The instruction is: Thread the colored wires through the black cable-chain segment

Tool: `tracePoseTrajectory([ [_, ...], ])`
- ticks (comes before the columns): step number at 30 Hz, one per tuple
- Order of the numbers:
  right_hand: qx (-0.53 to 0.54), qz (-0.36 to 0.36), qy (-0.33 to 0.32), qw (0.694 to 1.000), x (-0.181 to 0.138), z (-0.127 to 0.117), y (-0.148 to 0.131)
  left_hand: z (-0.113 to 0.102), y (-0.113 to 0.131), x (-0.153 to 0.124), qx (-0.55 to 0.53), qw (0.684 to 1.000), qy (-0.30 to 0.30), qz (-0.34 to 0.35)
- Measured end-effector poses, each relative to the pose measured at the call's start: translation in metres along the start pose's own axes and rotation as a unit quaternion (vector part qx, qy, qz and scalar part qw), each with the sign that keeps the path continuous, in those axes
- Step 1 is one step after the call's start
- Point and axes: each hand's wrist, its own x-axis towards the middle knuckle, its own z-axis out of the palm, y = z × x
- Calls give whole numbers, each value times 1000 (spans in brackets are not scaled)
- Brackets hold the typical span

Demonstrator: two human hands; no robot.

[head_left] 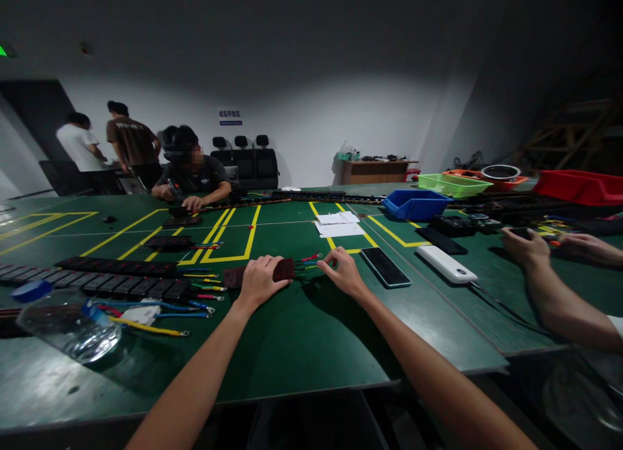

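Observation:
My left hand [263, 280] lies over a dark reddish-brown socket strip [283, 269], fingers across its top and thumb along its near side. From the right end of this strip come short coloured wires [307, 263] with metal ring terminals. My right hand [343, 272] is closed in a pinch at the end of one of these wires; the fingertips partly hide it. A phone [386, 267] lies just right of this hand. Left of my left hand are more black strips [121, 284] with blue, yellow and red leads [156, 326] ending in ring terminals.
A water bottle [71, 323] lies at the near left. White papers [339, 224], a white power bank [446, 263] with a cable, and blue [416, 204], green [452, 185] and red [579, 187] bins occupy the right side. A co-worker's hands [530, 249] work there; another person [189, 167] sits opposite.

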Motion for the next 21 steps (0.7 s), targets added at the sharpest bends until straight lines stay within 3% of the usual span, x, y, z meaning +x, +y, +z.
tracePoseTrajectory([
  [3,15,-13,15,1000,0,-1,-2,0,0,0,0,1000,3,2],
  [11,-10,67,24,997,-1,6,13,-1,2,-1,-1,1000,-11,10],
  [21,72,13,33,997,0,6,1,-3,2,-1,10,1000,-26,9],
])
